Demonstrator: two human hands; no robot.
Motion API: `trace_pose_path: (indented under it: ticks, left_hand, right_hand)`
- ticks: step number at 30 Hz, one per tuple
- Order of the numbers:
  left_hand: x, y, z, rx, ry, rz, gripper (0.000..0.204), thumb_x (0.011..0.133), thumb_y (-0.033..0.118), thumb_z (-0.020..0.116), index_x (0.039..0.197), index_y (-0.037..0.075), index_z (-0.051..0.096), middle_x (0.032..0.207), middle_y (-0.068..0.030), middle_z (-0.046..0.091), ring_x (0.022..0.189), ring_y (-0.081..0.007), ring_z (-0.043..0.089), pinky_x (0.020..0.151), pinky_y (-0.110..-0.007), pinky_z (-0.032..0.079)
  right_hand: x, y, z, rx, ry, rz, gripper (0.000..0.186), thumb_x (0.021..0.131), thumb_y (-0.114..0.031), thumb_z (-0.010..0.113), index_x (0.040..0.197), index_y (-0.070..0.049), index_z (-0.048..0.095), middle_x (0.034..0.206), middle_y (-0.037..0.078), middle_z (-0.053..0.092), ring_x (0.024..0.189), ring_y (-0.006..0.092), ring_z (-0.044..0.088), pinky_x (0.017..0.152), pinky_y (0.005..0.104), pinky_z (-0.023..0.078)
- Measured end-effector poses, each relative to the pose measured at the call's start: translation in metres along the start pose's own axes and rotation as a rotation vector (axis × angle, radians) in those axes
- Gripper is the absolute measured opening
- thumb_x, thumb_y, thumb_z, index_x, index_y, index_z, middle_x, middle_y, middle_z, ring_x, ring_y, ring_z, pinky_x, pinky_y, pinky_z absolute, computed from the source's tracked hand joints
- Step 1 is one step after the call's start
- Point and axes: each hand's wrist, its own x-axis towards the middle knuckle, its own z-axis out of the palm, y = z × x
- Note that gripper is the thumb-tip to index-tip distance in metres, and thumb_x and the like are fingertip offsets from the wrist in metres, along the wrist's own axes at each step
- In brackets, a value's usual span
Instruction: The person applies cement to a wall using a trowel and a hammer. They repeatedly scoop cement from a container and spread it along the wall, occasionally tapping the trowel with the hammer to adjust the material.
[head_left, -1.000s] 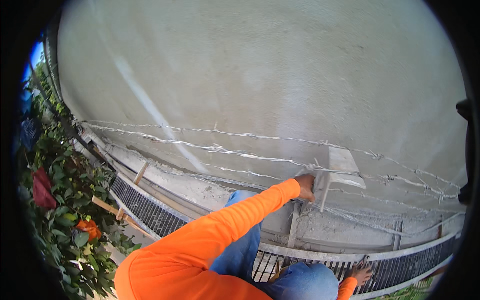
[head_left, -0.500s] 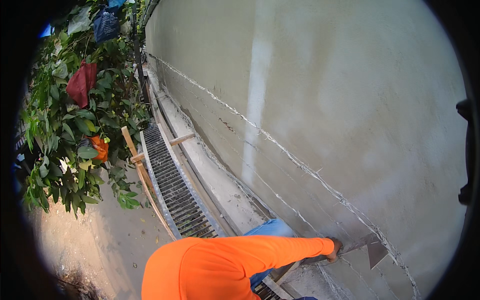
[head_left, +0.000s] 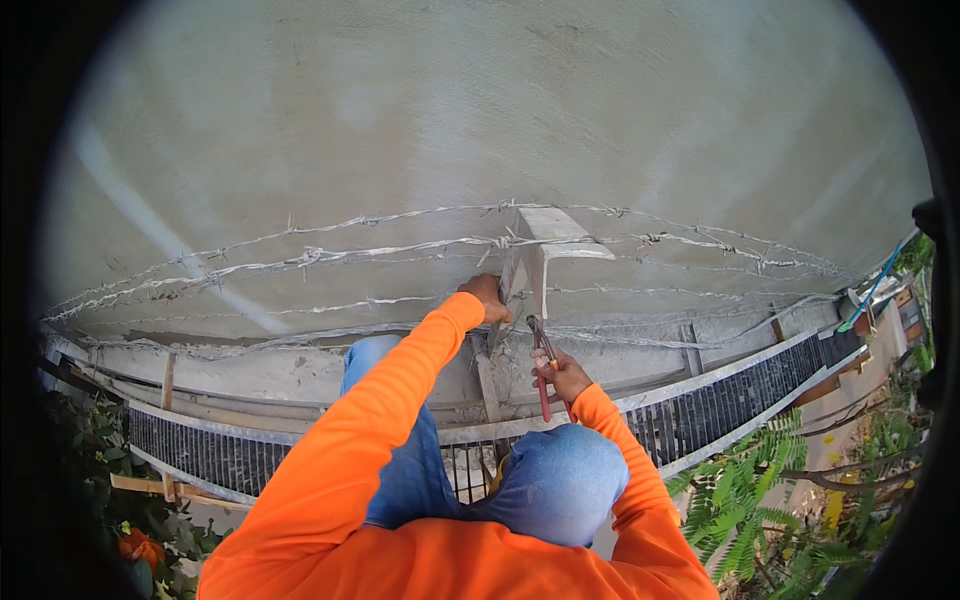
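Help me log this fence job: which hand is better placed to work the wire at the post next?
Probably the right hand: it holds the red-handled pliers, their jaws pointed up at the angle post where the barbed wire crosses. The left hand is gripping the post, so it seems busy steadying.

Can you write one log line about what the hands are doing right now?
left hand: on angled metal post | right hand: holds red-handled pliers | barbed wire: strung along wall

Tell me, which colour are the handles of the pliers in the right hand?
Red. The head view shows the pliers held by the right hand.
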Motion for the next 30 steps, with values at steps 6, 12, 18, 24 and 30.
trace_pose_path:
  ticks: [6, 12, 18, 24, 30]
  left_hand:
    - [-0.002, 0.001, 0.000, 0.012, 0.028, -0.039, 0.067, 0.064, 0.034, 0.090, 0.121, 0.003, 0.074, 0.124, -0.0224, 0.072, 0.116, -0.0391, 0.069, 0.102, -0.044, 0.055]
    - [-0.001, 0.004, -0.003, 0.051, 0.002, -0.036, 0.065, 0.065, 0.036, 0.088, 0.120, 0.005, 0.074, 0.125, -0.0221, 0.072, 0.118, -0.0385, 0.068, 0.103, -0.045, 0.055]
    - [-0.008, 0.012, -0.007, 0.052, -0.016, -0.075, 0.068, 0.065, 0.037, 0.089, 0.122, 0.004, 0.074, 0.128, -0.0207, 0.070, 0.121, -0.0356, 0.068, 0.102, -0.045, 0.055]
    - [-0.008, 0.010, 0.006, 0.014, 0.097, -0.037, 0.075, 0.059, 0.030, 0.093, 0.126, 0.005, 0.071, 0.125, -0.0196, 0.071, 0.122, -0.0377, 0.066, 0.103, -0.052, 0.051]
    - [0.019, -0.003, 0.014, -0.082, 0.006, 0.035, 0.089, 0.054, 0.030, 0.096, 0.133, 0.005, 0.064, 0.132, -0.0192, 0.068, 0.129, -0.0372, 0.061, 0.104, -0.049, 0.050]
  right_hand:
    - [0.009, -0.027, 0.014, -0.918, 0.401, -0.089, 0.043, 0.103, -0.030, 0.058, 0.144, -0.019, 0.052, 0.131, 0.020, 0.060, 0.123, 0.0431, 0.058, 0.091, 0.0699, 0.049]
    - [-0.020, -0.099, 0.029, -1.129, 0.289, 0.166, 0.049, 0.104, -0.033, 0.058, 0.149, -0.018, 0.047, 0.141, 0.023, 0.053, 0.135, 0.0453, 0.050, 0.096, 0.0752, 0.046]
    - [-0.001, -0.090, 0.032, -1.140, 0.390, 0.063, 0.040, 0.105, -0.035, 0.055, 0.142, -0.021, 0.050, 0.140, 0.021, 0.054, 0.133, 0.0463, 0.052, 0.094, 0.0757, 0.046]
    - [0.051, -0.011, 0.006, -0.961, 0.513, -0.365, 0.057, 0.102, -0.031, 0.062, 0.142, 0.006, 0.046, 0.089, 0.028, 0.071, 0.086, 0.0466, 0.072, 0.077, 0.0568, 0.056]
    - [0.076, -0.002, -0.024, -0.467, 0.196, -0.240, 0.045, 0.097, -0.030, 0.069, 0.127, -0.005, 0.047, 0.088, 0.019, 0.062, 0.071, 0.0333, 0.064, 0.060, 0.0478, 0.052]
